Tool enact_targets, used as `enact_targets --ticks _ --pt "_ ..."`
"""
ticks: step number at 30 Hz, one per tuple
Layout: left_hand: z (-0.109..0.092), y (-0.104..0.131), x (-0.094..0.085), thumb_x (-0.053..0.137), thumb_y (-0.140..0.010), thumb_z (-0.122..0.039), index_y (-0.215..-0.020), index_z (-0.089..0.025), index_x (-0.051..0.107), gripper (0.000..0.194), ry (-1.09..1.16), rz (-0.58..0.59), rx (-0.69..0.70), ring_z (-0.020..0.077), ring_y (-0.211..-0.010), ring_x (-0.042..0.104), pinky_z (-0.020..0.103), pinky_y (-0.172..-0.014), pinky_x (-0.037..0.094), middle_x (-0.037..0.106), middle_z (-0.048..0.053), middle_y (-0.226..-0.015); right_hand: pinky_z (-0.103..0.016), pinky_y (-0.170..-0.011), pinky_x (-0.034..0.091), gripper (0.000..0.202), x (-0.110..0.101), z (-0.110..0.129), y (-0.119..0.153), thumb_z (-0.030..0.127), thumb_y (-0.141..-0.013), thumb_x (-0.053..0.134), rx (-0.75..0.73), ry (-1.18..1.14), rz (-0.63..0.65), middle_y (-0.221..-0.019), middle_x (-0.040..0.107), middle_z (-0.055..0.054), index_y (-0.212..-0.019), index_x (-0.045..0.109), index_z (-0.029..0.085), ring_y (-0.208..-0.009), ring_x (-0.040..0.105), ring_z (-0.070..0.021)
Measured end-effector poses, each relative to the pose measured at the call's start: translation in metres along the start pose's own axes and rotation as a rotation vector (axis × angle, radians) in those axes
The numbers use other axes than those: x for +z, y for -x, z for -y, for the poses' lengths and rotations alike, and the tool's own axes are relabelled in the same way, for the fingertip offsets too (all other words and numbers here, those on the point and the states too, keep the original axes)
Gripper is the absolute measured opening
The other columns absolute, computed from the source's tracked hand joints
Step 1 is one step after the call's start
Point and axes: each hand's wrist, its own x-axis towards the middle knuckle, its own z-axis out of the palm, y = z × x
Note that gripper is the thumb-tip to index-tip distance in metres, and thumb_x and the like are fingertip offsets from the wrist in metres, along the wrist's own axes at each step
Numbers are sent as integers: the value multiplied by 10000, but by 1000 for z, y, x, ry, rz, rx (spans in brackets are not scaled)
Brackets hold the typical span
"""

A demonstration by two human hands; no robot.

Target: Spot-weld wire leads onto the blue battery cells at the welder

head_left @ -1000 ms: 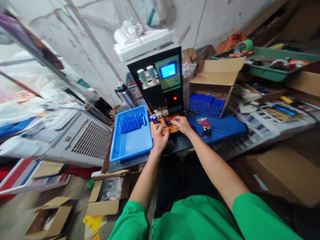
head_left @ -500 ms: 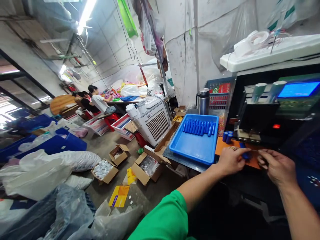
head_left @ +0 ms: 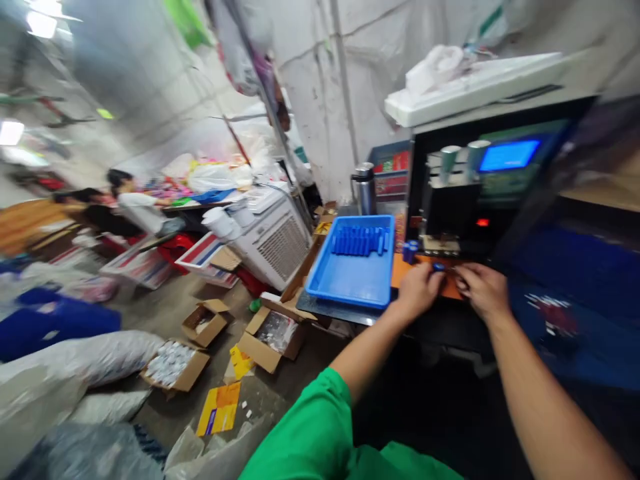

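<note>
My left hand is closed on a small blue cylinder above the orange work surface. Just right of it, my right hand has its fingers pinched together; whatever is between them is too small to make out. A couple of blue cylinders stand upright on the orange surface, left of the black machine. Farther left, the light blue tray holds a row of several blue cylinders along its far part.
A steel flask stands behind the tray. The machine has a lit blue screen. Left of the bench are a white air cooler and open cardboard boxes on the floor. People sit at a far table.
The view has swung to the right, so the bench and machine appear farther left, with some blur. Both hands remain close together before the machine, the blue cylinder still at my left fingers.
</note>
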Motion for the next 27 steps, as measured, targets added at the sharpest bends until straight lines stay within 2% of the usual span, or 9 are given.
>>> enact_targets --ticks 2,4,11,17,27 --pt "-1 -4 -2 544 -956 -351 -951 -194 655 192 9 -22 26 204 -864 619 320 -815 488 673 73 -898 -224 -336 250 410 6 9 2 518 -541 838 10 6 -9 -472 482 27 -702 638 198 -382 403 -95" --pt "-1 -10 -3 544 -954 -315 -946 -193 654 165 14 -51 33 200 -856 595 313 -813 474 645 71 -883 -206 -350 254 396 11 14 -2 512 -570 791 -10 4 -7 -463 477 45 -723 634 182 -388 399 -86" --pt "0 -26 -5 563 -944 -272 -1004 -184 667 149 -1 -110 87 169 -827 579 279 -767 443 626 75 -1010 -198 -359 239 283 14 12 -21 434 -660 705 -55 -35 -21 -469 465 57 -658 547 199 -397 359 -67" --pt "-1 -31 -6 565 -952 -316 -1146 -189 678 258 10 -57 -32 172 -721 597 273 -688 420 690 39 -876 -192 -361 216 273 20 20 -21 400 -711 696 2 -105 -21 -474 448 60 -646 521 200 -398 349 -60" --pt "-5 -34 -6 567 -940 -319 -1114 -204 693 244 10 -92 -39 159 -629 568 254 -633 380 643 2 -716 -183 -390 278 312 34 33 -24 377 -780 690 -26 -77 17 -465 473 52 -618 497 194 -398 379 -53"
